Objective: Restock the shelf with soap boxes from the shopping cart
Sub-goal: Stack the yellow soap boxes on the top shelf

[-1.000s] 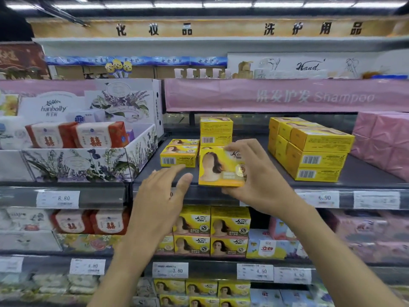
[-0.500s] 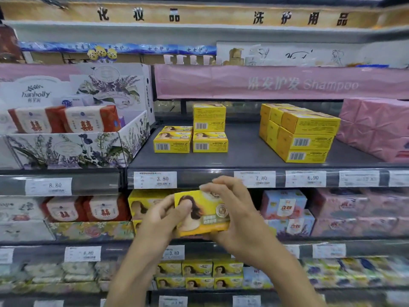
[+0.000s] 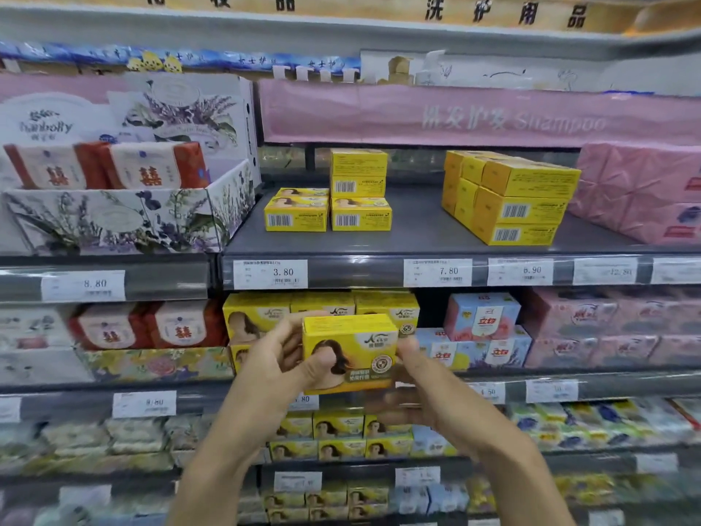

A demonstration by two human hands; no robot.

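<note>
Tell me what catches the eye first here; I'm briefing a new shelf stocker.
A yellow soap box sits centre frame, gripped by the left hand and right hand. Above, yellow stacks stand on a grey shelf under a pink Shampoo banner.

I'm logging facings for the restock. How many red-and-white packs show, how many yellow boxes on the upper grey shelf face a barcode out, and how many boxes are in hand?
Red-and-white packs: 4
Yellow boxes with barcode out: 5
Held yellow box: 1
Total: 10
</note>
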